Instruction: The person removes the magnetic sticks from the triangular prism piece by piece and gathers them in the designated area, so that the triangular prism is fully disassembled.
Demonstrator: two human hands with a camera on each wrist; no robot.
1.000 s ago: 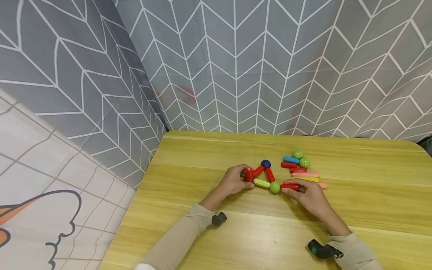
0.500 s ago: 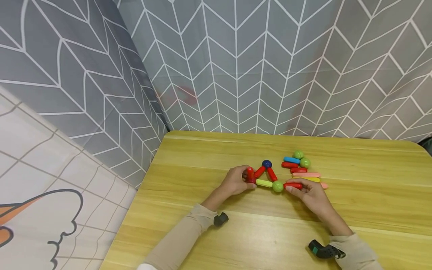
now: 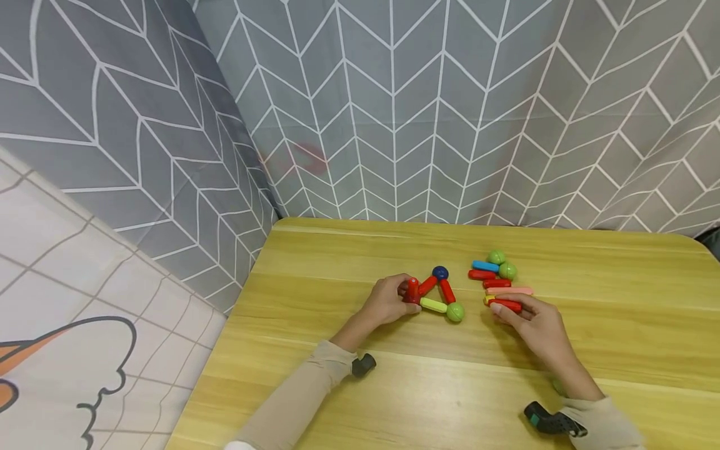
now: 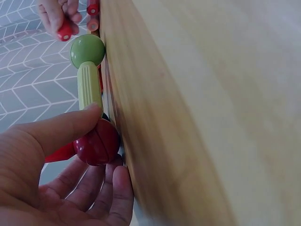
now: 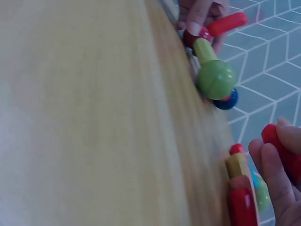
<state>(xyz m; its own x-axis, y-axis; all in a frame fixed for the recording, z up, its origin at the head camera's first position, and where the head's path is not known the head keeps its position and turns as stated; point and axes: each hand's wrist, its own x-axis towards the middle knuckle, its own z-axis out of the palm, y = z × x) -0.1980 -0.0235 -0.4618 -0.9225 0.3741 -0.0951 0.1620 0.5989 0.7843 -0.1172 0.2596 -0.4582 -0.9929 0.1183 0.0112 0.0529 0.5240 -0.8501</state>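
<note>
A triangle of magnetic rods and balls lies on the table, with a blue ball (image 3: 440, 272), a green ball (image 3: 455, 312) and a dark red ball (image 4: 98, 143) at its corners. Two red rods (image 3: 447, 291) and a yellow-green rod (image 3: 434, 305) join them. My left hand (image 3: 389, 301) holds the dark red ball between thumb and fingers; another red rod (image 3: 413, 287) stands up from that ball. Right of the triangle, my right hand (image 3: 537, 325) pinches a red rod (image 3: 505, 305) by its sides, apart from the green ball.
Behind my right hand lie loose pieces: a blue rod (image 3: 485, 266), several red rods (image 3: 482, 275), a pink rod (image 3: 514, 290), and two green balls (image 3: 507, 270). A yellow rod (image 5: 237, 165) is partly hidden by that hand. A grey patterned curtain (image 3: 394, 125) hangs behind the table.
My right hand has drawn the red rod away from the green ball, to the right toward the loose rods. My left hand stays on the dark red ball.
</note>
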